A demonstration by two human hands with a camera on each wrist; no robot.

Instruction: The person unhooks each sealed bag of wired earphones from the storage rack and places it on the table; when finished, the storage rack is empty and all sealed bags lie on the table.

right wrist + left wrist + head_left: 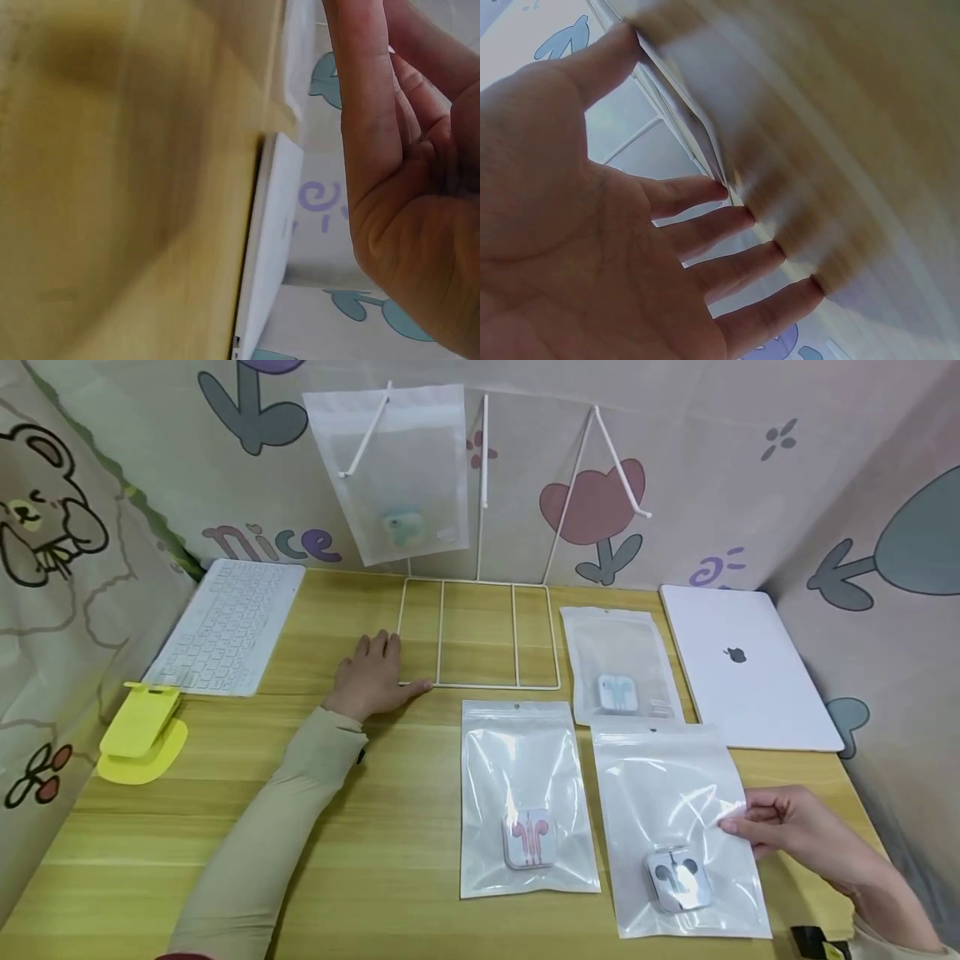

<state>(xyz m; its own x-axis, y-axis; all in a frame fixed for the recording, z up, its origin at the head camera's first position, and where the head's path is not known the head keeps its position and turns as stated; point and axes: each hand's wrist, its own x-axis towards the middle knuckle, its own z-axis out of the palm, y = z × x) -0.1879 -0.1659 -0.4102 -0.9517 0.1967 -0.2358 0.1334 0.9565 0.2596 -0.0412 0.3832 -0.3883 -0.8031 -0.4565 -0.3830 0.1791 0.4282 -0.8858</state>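
In the head view my left hand rests with fingers spread at the left corner of a white wire display rack, thumb along its front wire. The left wrist view shows that hand's straight fingers meeting the tabletop. My right hand pinches the right edge of a clear zip bag holding a square case of earphones with dark buds. To its left lies a bag with pink earphones. Behind is a bag with light blue earphones.
On the rack's left hook hangs a bag with a greenish item; two other hooks jut forward. A white laptop lies at right. A white keyboard and a yellow stand are at left. Printed cloth surrounds the table.
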